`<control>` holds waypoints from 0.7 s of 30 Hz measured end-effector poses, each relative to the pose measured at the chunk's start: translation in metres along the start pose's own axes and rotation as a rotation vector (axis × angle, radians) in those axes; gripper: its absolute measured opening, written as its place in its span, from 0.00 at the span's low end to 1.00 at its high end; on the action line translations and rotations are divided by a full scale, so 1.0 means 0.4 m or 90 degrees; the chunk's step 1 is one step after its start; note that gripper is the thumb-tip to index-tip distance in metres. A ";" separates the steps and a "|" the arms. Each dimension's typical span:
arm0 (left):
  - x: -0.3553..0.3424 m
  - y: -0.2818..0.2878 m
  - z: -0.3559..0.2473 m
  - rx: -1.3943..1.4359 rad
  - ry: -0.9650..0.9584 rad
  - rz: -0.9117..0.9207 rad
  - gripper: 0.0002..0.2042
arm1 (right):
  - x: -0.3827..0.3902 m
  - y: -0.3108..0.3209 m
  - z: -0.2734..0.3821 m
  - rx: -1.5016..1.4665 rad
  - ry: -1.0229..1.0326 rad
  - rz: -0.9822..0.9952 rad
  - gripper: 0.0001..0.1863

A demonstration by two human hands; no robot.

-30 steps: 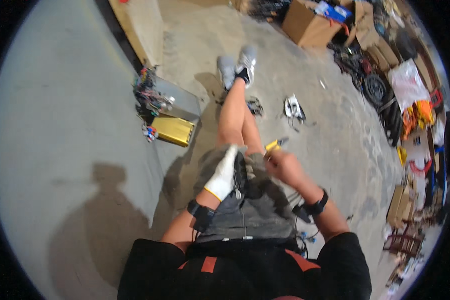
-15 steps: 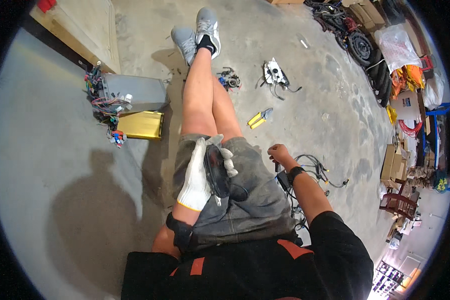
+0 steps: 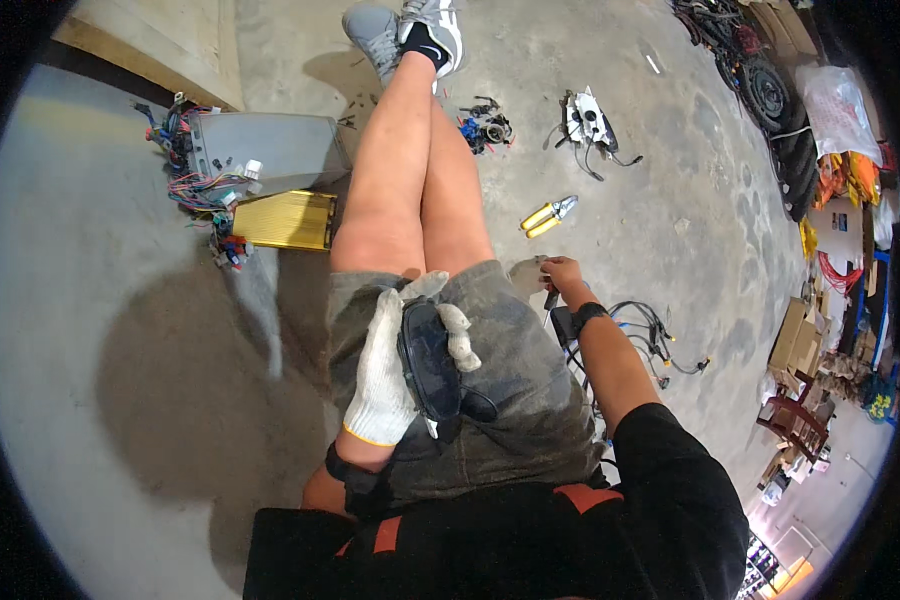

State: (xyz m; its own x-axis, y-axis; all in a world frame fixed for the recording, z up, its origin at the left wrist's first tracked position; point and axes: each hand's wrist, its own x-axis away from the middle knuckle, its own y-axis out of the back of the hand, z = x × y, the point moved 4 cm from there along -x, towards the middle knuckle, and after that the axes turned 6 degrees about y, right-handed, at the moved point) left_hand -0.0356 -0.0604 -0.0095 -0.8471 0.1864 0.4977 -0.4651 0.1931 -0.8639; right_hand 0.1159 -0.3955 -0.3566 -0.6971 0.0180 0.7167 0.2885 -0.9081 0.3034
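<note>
- Gloved fingers (image 3: 457,322) of the left hand (image 3: 380,385) are wrapped around a smooth black oval housing (image 3: 430,350), thumb side on one edge and curled fingertips on the other; the glove is ribbed white knit, with a yellow-edged cuff.
- That housing sits over the lap, its long face turned up with a dull sheen; a thin dark cable loops off its right side, above worn grey cloth shorts (image 3: 510,410).
- The bare right hand (image 3: 563,277) is beside the right thigh, fingers bent inward; a narrow dark piece (image 3: 551,299) shows just below them, but whether they pinch it can't be made out.
- Thin black cables (image 3: 645,325) coil on the mottled concrete floor (image 3: 690,270) near the right forearm.
- Cutters (image 3: 544,219) with slim yellow handles and metal blades lie beyond that hand.
- To the left, a ridged gold metal case (image 3: 285,220) lies beside a flat-sided grey metal box (image 3: 280,145), tangled coloured wires (image 3: 195,190) at their ends.
</note>
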 end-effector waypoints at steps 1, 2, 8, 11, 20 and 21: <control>-0.001 0.000 0.004 -0.006 0.002 -0.010 0.28 | 0.004 0.009 0.003 -0.003 -0.005 -0.006 0.16; -0.002 -0.001 0.007 -0.012 0.003 -0.019 0.28 | 0.009 0.017 0.008 -0.006 -0.001 -0.006 0.16; -0.004 -0.015 0.021 -0.032 0.017 -0.039 0.31 | 0.108 0.106 0.082 0.119 0.082 -0.098 0.22; -0.014 -0.006 0.039 -0.056 0.061 -0.051 0.32 | 0.187 0.187 0.139 0.105 0.188 -0.075 0.34; -0.035 0.042 0.106 -0.113 0.019 -0.032 0.24 | 0.665 0.337 0.581 0.005 0.705 -0.258 0.25; -0.041 0.046 0.108 -0.146 -0.008 -0.026 0.24 | 0.734 0.319 0.615 0.007 0.713 -0.255 0.25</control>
State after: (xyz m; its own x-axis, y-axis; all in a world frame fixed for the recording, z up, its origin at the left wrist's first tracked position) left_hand -0.0414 -0.1014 -0.0368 -0.8322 0.1622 0.5302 -0.4300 0.4150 -0.8018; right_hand 0.1095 -0.4032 0.0469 -0.9229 -0.0808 -0.3764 -0.0787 -0.9175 0.3898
